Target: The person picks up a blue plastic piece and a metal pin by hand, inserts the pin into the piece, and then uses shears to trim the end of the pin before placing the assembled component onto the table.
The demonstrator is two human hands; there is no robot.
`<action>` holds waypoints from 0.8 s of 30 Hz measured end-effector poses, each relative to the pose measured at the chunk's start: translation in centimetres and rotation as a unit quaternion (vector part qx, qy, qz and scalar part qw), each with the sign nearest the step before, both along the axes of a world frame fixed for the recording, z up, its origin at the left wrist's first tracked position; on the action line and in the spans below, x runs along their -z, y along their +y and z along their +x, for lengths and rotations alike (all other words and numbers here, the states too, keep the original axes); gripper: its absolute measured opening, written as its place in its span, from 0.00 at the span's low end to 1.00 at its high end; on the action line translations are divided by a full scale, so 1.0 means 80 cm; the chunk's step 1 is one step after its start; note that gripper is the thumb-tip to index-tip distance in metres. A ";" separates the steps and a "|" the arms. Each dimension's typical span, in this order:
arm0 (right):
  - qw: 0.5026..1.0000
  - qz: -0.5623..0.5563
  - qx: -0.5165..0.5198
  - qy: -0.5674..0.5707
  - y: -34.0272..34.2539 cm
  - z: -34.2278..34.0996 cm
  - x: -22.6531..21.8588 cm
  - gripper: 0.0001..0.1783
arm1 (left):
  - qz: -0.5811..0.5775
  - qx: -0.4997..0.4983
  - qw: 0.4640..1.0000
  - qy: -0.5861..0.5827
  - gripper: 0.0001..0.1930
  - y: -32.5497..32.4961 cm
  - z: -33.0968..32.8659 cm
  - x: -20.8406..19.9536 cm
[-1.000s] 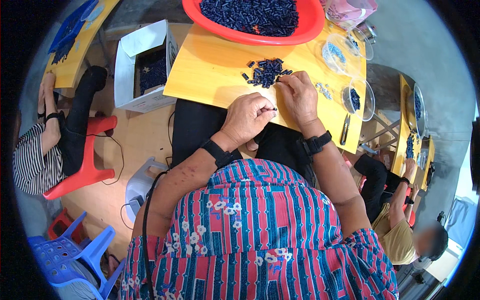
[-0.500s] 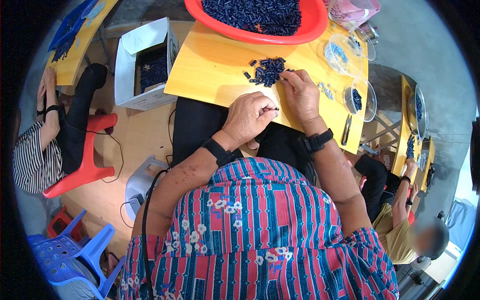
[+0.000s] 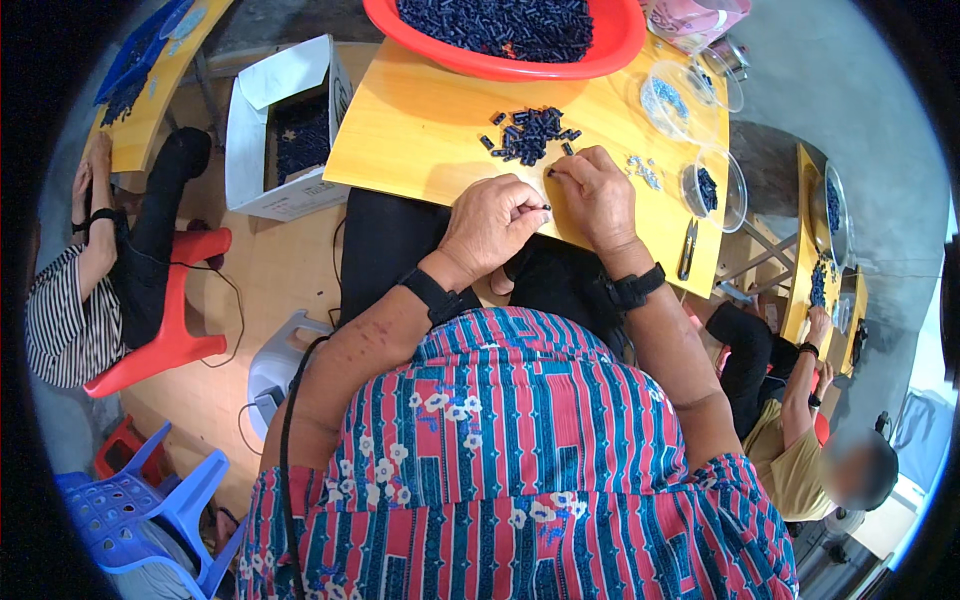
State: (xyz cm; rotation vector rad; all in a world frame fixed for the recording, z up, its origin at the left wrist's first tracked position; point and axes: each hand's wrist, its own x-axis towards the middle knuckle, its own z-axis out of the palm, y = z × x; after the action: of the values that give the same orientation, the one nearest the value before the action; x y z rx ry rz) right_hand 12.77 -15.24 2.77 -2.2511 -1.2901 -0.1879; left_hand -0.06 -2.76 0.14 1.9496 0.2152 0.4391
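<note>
Yellow worktables (image 3: pixel 400 125), heaps of small dark parts (image 3: pixel 532 135) and seated co-workers (image 3: pixel 75 315) show a workshop.

Bright indoor light, curved dark rim.

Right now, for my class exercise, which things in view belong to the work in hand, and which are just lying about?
Apparently in the work:
left hand, pinching a small dark piece
right hand, pinching a second dark piece
pile of dark pieces
red basin

Seemingly just lying about:
pink bag
blue chair
pale stool
</note>
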 end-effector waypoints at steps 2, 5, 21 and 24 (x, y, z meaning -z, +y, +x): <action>1.000 -0.006 0.006 0.001 -0.005 -0.002 0.003 0.03 | 0.001 0.001 1.000 -0.002 0.06 0.000 0.001 0.002; 1.000 -0.014 0.013 0.019 -0.013 -0.004 0.007 0.03 | 0.008 0.003 1.000 0.002 0.06 0.000 0.002 0.001; 0.995 -0.094 -0.007 0.029 -0.028 -0.011 0.015 0.06 | 0.047 -0.005 0.999 0.011 0.06 -0.002 0.002 0.006; 0.998 -0.055 -0.021 0.016 -0.033 -0.012 0.021 0.05 | 0.040 -0.002 0.999 0.013 0.06 -0.003 0.002 0.006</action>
State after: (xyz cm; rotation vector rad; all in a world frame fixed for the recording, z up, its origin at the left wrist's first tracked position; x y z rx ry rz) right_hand 11.84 -17.89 1.08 -2.3065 -1.3595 -0.0664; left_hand 0.10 -2.98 -0.36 2.0341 0.2212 0.4314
